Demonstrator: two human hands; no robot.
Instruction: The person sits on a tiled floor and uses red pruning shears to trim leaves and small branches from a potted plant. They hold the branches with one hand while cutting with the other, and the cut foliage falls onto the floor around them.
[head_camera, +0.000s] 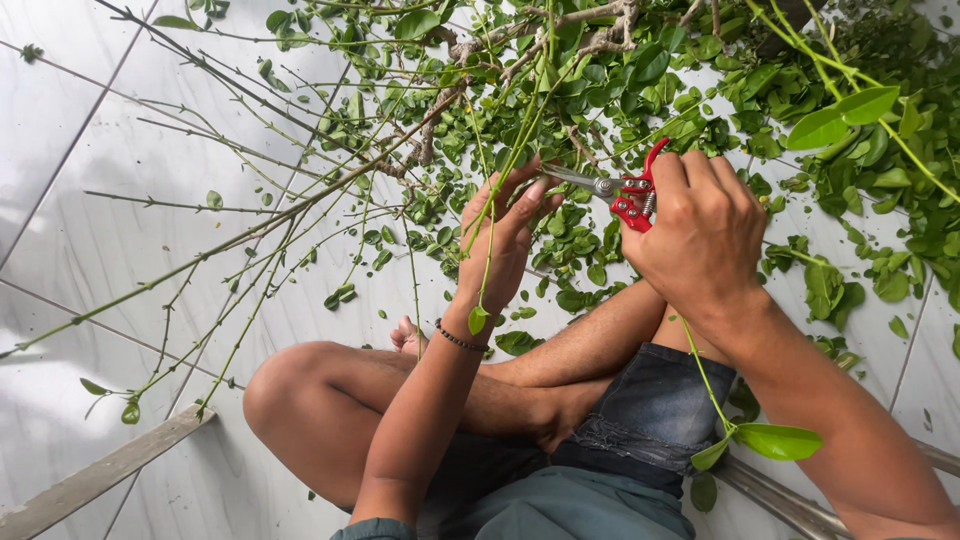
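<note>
Pruners (615, 190) with red handles are clasped in the right hand (700, 240), fingers wrapped tight around them. A thin green stem (492, 230) is pinched in the left hand (505, 235), beside the blades, above scattered leaves (700, 110) on the tiled floor (120, 230).

Glossy white floor tiles (90, 240) with thin grey joints cover the ground. A heap of cut green leaves (850, 130) lies scattered at the top right. Long, bare green twigs (200, 130) sprawl across the left. A grey strip, perhaps a wooden plank (100, 475), crosses the lower left corner.
</note>
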